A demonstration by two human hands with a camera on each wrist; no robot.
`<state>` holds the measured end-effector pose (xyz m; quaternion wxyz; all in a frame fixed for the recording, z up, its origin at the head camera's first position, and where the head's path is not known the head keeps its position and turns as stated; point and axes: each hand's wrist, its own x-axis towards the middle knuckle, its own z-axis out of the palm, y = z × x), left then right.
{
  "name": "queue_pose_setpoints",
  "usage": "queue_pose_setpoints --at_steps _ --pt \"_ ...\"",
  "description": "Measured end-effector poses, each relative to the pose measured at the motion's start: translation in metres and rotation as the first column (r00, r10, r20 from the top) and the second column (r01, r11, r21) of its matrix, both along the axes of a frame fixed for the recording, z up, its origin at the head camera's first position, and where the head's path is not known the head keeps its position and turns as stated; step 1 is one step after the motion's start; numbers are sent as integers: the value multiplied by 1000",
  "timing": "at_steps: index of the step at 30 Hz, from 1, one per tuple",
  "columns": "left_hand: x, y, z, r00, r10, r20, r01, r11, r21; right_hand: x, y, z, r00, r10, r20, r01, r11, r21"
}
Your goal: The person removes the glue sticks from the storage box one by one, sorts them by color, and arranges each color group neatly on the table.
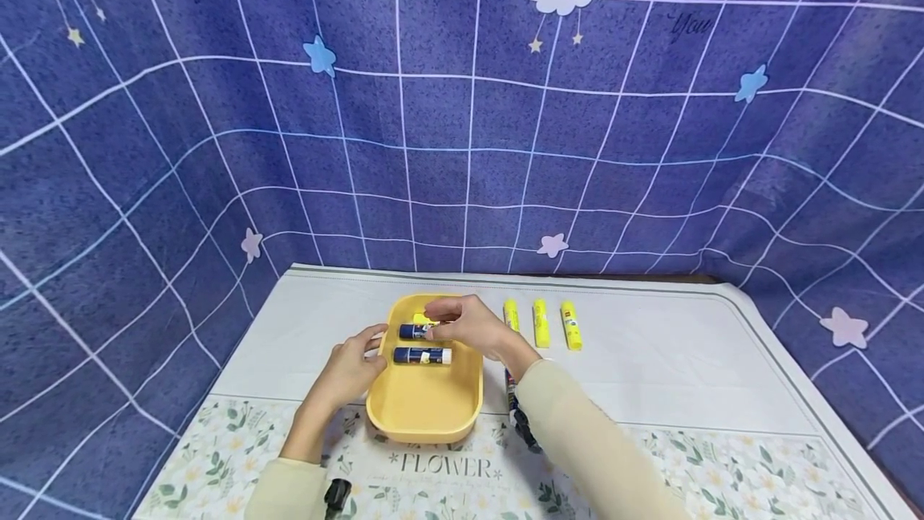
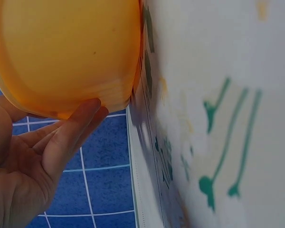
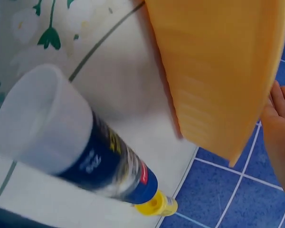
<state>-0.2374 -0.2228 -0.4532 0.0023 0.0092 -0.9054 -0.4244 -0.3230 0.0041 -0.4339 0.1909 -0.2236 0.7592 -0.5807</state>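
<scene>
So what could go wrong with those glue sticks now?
If the left hand tips the yellow tray it's holding, the lower blue glue stick inside might roll. The right hand is at the upper blue glue stick, so it could bump that one into its neighbour. And the right sleeve is close to the blue glue stick outside the tray, so it might knock it away.
</scene>
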Motion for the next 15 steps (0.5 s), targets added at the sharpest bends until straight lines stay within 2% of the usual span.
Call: queue_pose_setpoints --at_steps 9,15 --pt "-2 -1 -2 1000 0 -15 0 1000 -19 -1 -18 -5 996 34 -88 -24 993 114" --pt "-4 -1 -3 1000 6 -4 -6 1000 -19 -1 -23 -11 993 32 -117 -1 967 254"
